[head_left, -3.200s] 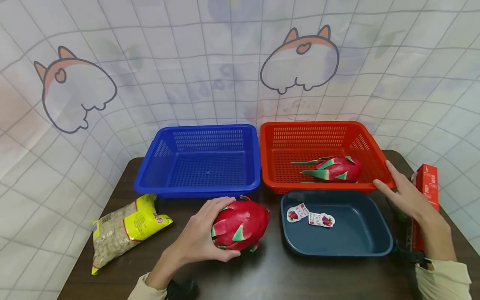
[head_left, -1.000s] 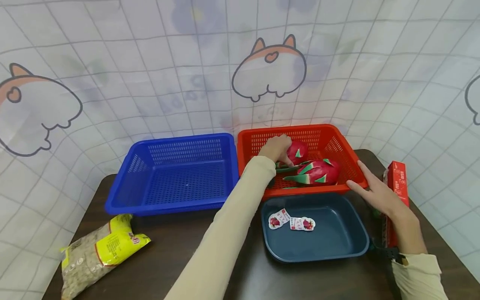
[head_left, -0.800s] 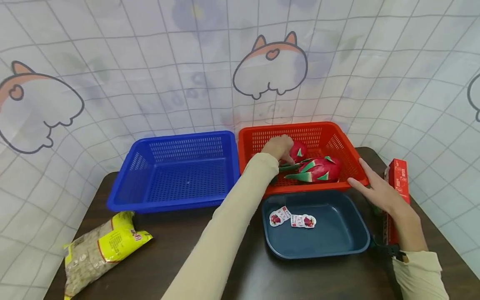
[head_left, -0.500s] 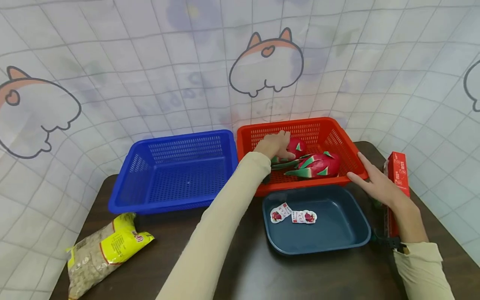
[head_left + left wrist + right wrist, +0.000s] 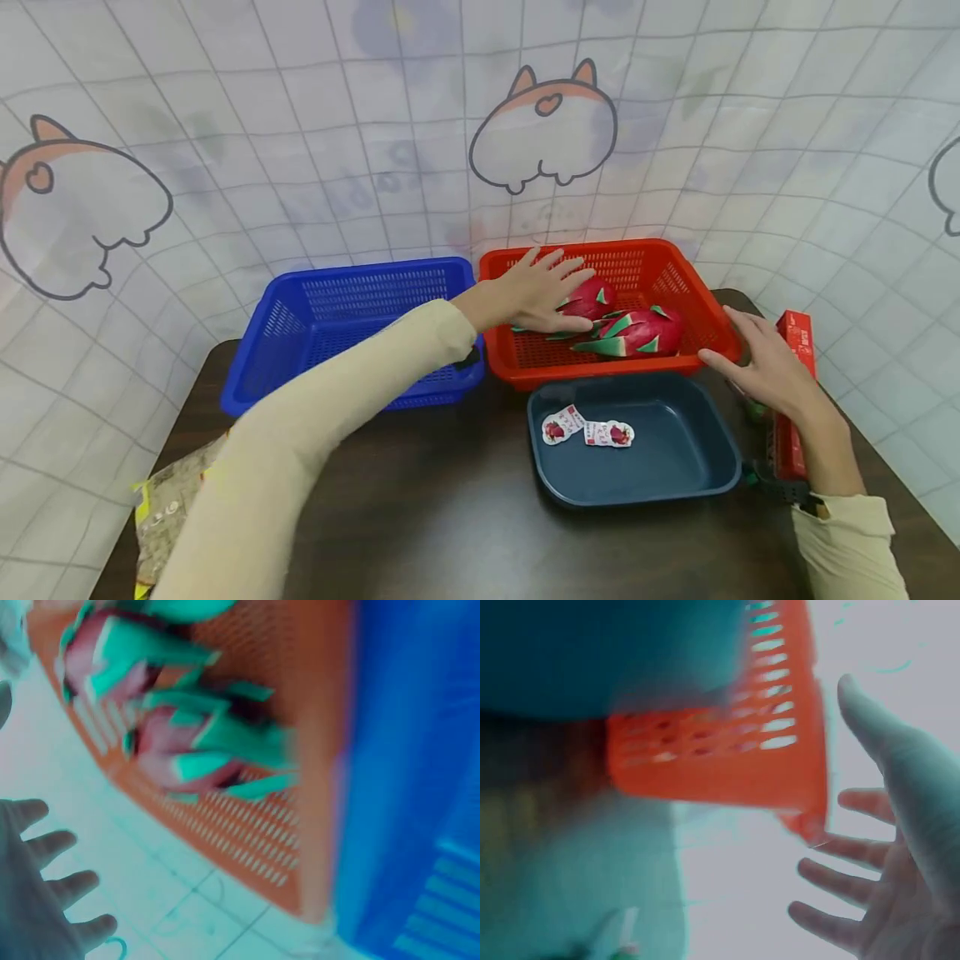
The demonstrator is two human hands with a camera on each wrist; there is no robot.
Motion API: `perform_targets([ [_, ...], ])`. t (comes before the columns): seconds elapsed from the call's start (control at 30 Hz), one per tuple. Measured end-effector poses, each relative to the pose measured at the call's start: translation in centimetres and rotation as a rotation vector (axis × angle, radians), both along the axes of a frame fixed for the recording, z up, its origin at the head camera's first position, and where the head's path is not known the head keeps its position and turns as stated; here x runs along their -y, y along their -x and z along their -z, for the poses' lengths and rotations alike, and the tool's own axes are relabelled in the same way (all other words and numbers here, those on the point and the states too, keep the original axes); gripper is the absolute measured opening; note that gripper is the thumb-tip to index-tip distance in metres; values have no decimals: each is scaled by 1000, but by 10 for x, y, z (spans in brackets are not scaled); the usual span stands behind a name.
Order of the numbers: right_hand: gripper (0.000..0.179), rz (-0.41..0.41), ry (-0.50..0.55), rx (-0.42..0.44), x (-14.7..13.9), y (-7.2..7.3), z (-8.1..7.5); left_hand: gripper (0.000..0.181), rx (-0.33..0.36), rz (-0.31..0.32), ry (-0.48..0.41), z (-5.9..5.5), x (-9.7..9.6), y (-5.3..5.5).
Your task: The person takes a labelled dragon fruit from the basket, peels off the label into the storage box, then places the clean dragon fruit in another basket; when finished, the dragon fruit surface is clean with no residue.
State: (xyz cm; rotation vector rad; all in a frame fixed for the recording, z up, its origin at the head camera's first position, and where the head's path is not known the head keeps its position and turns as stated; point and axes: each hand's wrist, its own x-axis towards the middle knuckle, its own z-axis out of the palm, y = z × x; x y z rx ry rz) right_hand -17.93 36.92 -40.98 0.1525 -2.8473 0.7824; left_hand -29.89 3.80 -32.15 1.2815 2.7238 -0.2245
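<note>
Two pink dragon fruits with green leafy tips lie in the red basket (image 5: 555, 377), the rear one (image 5: 596, 293) partly behind my left hand (image 5: 536, 293). That hand is spread over the basket's left part, fingers straight, holding nothing. In the left wrist view, its fingers stretch out apart from the nearer dragon fruit (image 5: 112, 656). At the basket's right front corner is my right hand (image 5: 768, 362), thumb and fingers extended around the rim. The right wrist view has the right hand (image 5: 904, 870) beside the basket corner (image 5: 727, 780), fingers uncurled; contact is hard to judge.
A blue basket (image 5: 242, 367) stands left of the red one, partly behind my left sleeve. In front, a dark blue tray (image 5: 660, 462) holds two dragon-fruit stickers (image 5: 609, 434). A filled bag (image 5: 168, 512) lies far left. A red box (image 5: 797, 333) stands behind my right hand.
My left hand carried a dragon fruit from above the table into the red basket, let go, and drew back leftward with fingers spread. My right hand has stayed at the basket's corner.
</note>
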Motion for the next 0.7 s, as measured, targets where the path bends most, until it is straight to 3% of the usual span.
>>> perform_targets([
  [0.07, 84, -1, -34, -57, 11, -7, -5, 84, -17, 62, -19, 7, 24, -17],
  [0.17, 83, -69, -104, -137, 32, -17, -8, 81, -5, 126, -37, 21, 62, -47],
  [0.27, 88, -181, -211, -207, 49, -21, -13, 77, 8, 136, -84, 37, 93, -72],
  [0.33, 89, -252, -276, -241, 59, -20, -19, 75, -1, 123, -120, 45, 106, -82],
  [0.5, 88, -385, -402, -227, 87, -11, -33, 74, -32, 54, -141, 55, 125, -90],
  [0.7, 84, -455, -472, -248, 117, 0, -31, 75, -3, -37, -157, 56, 139, -93],
])
